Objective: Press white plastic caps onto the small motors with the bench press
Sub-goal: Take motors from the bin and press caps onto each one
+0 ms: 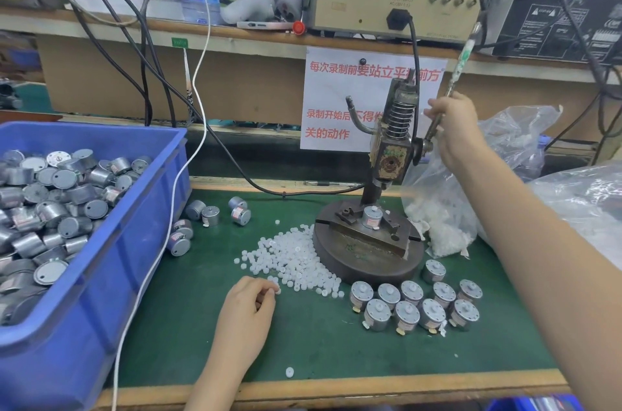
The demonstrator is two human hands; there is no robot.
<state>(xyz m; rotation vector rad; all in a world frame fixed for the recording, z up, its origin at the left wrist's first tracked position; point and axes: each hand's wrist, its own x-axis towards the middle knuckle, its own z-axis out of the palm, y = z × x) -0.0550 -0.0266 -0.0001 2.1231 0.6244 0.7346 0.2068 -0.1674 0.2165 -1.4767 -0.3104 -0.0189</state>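
left hand (pixel 247 309): at 6 o'clock on the green mat (pixel 319 350), knuckles up, fingers curled in. Thumb and fingertips are pinching one white cap (pixel 278 291) at the near edge of the cap pile (pixel 296 259).

right hand (pixel 457 131): up high, fingers wrapped round the lever (pixel 469 43) of the bench press (pixel 392 158), gripping it low down near the pivot.

lever axis: runs roughly 7-to-1 o'clock, so it looks raised, and the ram is clear of the part.

motor in the fixture (pixel 372 218): upright on the round base, directly under the ram. There's a small pale nub on top, but I can't tell if that's a cap already sitting there or just the shaft.

the bit that matters: that motor is at about 2 o'clock from the left hand and 7-8 o'clock from the right. The left hand is low on the mat with a cap, so my guess is it does the feeding while the right only pulls.

finished motors (pixel 407 312): two rows at 5 o'clock of the base, white caps showing on top.

blue bin (pixel 84 326): at 9 o'clock, heaped with bare motors.

watch out: the caps are tiny and look slippery, so it'd be easy to set one crooked on the shaft.
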